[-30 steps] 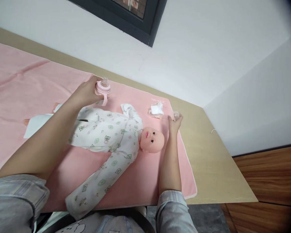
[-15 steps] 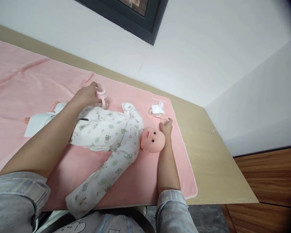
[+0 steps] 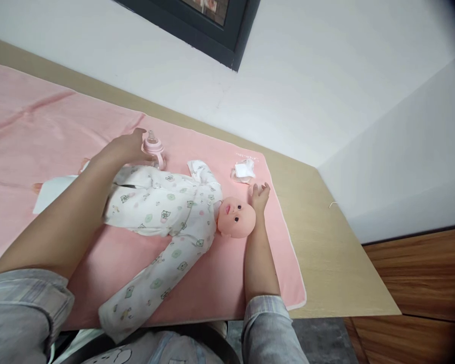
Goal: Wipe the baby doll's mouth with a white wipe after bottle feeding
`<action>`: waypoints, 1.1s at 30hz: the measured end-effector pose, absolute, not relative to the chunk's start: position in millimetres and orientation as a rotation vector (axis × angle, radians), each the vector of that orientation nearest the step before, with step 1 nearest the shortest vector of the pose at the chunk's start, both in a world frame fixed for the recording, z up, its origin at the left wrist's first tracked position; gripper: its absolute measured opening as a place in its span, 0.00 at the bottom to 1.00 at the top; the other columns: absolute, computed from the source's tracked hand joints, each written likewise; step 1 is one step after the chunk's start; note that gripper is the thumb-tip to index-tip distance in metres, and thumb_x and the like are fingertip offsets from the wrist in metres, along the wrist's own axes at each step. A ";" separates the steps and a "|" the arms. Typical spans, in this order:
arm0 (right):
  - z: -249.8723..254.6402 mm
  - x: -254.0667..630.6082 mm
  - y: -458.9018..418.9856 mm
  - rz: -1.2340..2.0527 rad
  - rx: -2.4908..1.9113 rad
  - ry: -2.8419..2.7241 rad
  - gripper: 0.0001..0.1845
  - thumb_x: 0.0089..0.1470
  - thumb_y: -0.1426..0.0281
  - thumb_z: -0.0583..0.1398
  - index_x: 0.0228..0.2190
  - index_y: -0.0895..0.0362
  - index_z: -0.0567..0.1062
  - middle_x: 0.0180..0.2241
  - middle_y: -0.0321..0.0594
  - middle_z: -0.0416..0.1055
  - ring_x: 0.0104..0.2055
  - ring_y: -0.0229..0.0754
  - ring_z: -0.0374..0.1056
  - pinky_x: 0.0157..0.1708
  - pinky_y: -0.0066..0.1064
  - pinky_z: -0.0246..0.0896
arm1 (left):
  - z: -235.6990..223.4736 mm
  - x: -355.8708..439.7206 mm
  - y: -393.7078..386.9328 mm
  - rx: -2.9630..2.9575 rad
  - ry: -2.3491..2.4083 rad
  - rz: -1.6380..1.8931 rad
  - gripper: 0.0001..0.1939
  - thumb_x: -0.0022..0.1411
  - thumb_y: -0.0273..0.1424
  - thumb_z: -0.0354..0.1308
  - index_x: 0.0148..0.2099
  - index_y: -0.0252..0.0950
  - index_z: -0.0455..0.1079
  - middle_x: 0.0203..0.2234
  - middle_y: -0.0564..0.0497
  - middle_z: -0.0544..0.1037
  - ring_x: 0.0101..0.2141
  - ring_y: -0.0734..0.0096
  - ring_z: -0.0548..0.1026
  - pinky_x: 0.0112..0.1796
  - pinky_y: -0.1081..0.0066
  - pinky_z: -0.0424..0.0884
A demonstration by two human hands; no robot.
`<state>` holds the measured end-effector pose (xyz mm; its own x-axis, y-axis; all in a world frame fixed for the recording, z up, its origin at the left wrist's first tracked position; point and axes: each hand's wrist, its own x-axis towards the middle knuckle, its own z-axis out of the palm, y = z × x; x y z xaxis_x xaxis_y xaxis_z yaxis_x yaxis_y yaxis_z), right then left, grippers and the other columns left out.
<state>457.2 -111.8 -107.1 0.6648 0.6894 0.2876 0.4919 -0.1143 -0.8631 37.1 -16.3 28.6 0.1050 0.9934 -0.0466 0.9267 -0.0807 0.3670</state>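
Note:
A baby doll [image 3: 167, 202] lies on its back on the pink blanket [image 3: 280, 253], its bald head to the right, in a white bear-print outfit. My left hand [image 3: 127, 146] is open beside the pink baby bottle [image 3: 153, 146], which stands upright just beyond the doll's body. Its thumb is close to the bottle; I cannot tell whether it touches. Past the doll's head, my right hand [image 3: 261, 196] has its fingers spread, with nothing visible in them. A clear, pinkish piece [image 3: 250, 189] lies by those fingers, partly hidden.
A small clear packet with white contents [image 3: 244, 171] lies on the blanket near its far right corner. Under the blanket is a tan tabletop [image 3: 326, 253], bordered by a white wall [image 3: 288, 91] with a dark window frame [image 3: 227, 45]. Wooden panels [image 3: 420, 273] stand at right.
My left hand has loosened from the bottle and drawn slightly left. The fingers of my right hand have spread away from the clear piece. The view has shifted a little.

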 end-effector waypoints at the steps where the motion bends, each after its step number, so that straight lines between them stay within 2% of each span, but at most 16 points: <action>1: -106.0 456.3 -112.4 0.178 -1.746 -0.961 0.34 0.58 0.56 0.55 0.60 0.63 0.61 0.59 0.60 0.63 0.62 0.54 0.60 0.63 0.49 0.53 | 32.2 34.9 -18.6 2.088 1.925 0.341 0.64 0.45 0.58 0.67 0.72 0.26 0.45 0.59 0.31 0.70 0.52 0.39 0.72 0.42 0.61 0.68; 4: -99.9 451.2 -115.6 0.038 -1.676 -0.996 0.29 0.61 0.56 0.51 0.57 0.60 0.64 0.58 0.57 0.65 0.61 0.52 0.61 0.61 0.49 0.56 | 43.0 33.8 -32.0 2.156 1.942 0.614 0.71 0.43 0.74 0.49 0.72 0.23 0.48 0.60 0.30 0.69 0.55 0.40 0.70 0.44 0.58 0.64; 6: -94.7 446.4 -118.1 -0.034 -1.618 -1.018 0.26 0.63 0.56 0.48 0.53 0.59 0.67 0.56 0.55 0.67 0.60 0.50 0.61 0.60 0.48 0.57 | 51.1 42.3 -46.4 2.239 1.789 0.850 0.67 0.46 0.75 0.42 0.70 0.25 0.54 0.59 0.33 0.70 0.55 0.44 0.70 0.45 0.58 0.62; 8: -90.1 441.5 -120.3 -0.078 -1.581 -1.052 0.24 0.63 0.56 0.47 0.48 0.58 0.71 0.51 0.52 0.71 0.58 0.49 0.63 0.59 0.46 0.58 | 59.6 59.6 -61.9 2.356 1.546 0.941 0.56 0.54 0.69 0.44 0.69 0.28 0.58 0.56 0.38 0.74 0.52 0.50 0.72 0.47 0.60 0.64; 11: -86.2 435.8 -122.3 -0.085 -1.544 -1.157 0.24 0.63 0.56 0.46 0.39 0.57 0.75 0.44 0.49 0.75 0.51 0.48 0.66 0.55 0.42 0.60 | 68.3 97.8 -77.8 2.620 1.184 0.752 0.35 0.67 0.51 0.46 0.66 0.33 0.64 0.52 0.42 0.77 0.49 0.55 0.75 0.48 0.62 0.67; 15: -87.2 430.7 -122.3 0.018 -1.508 -1.311 0.24 0.63 0.55 0.47 0.33 0.56 0.75 0.36 0.45 0.76 0.43 0.45 0.68 0.48 0.36 0.62 | 67.7 156.8 -78.8 2.932 0.778 0.230 0.23 0.70 0.37 0.46 0.63 0.40 0.68 0.50 0.46 0.79 0.47 0.52 0.76 0.44 0.63 0.66; 19: -89.6 424.0 -121.5 0.267 -1.505 -1.408 0.24 0.62 0.53 0.48 0.33 0.56 0.74 0.32 0.41 0.74 0.38 0.42 0.67 0.41 0.32 0.61 | 61.8 210.1 -74.3 2.804 0.573 -0.045 0.20 0.70 0.32 0.47 0.59 0.41 0.72 0.49 0.46 0.80 0.43 0.57 0.76 0.41 0.67 0.66; 23: -86.8 415.8 -123.3 0.464 -1.516 -1.451 0.22 0.60 0.53 0.51 0.30 0.57 0.72 0.28 0.39 0.71 0.35 0.40 0.64 0.36 0.29 0.59 | 52.4 250.9 -72.7 2.695 0.582 -0.249 0.17 0.65 0.31 0.52 0.51 0.37 0.78 0.42 0.43 0.81 0.38 0.55 0.75 0.42 0.64 0.66; 27: -81.8 412.1 -127.4 0.643 -1.492 -1.466 0.19 0.56 0.54 0.55 0.29 0.57 0.71 0.26 0.37 0.68 0.33 0.39 0.62 0.32 0.29 0.58 | 34.2 280.0 -67.3 2.558 0.539 -0.382 0.14 0.62 0.37 0.56 0.40 0.37 0.81 0.37 0.44 0.82 0.39 0.54 0.76 0.46 0.63 0.67; 30: -79.5 411.9 -129.0 0.733 -1.485 -1.451 0.18 0.55 0.55 0.55 0.27 0.57 0.71 0.25 0.37 0.67 0.33 0.40 0.62 0.31 0.29 0.58 | 22.5 291.8 -63.6 2.420 0.579 -0.436 0.19 0.63 0.43 0.55 0.45 0.36 0.80 0.40 0.44 0.81 0.44 0.53 0.75 0.49 0.63 0.68; 33: -79.1 410.1 -128.9 0.764 -1.486 -1.415 0.21 0.57 0.53 0.52 0.26 0.57 0.70 0.25 0.37 0.67 0.32 0.40 0.62 0.31 0.30 0.59 | 17.1 294.2 -63.9 2.281 0.652 -0.478 0.26 0.62 0.48 0.55 0.51 0.34 0.78 0.44 0.42 0.81 0.49 0.52 0.74 0.51 0.62 0.70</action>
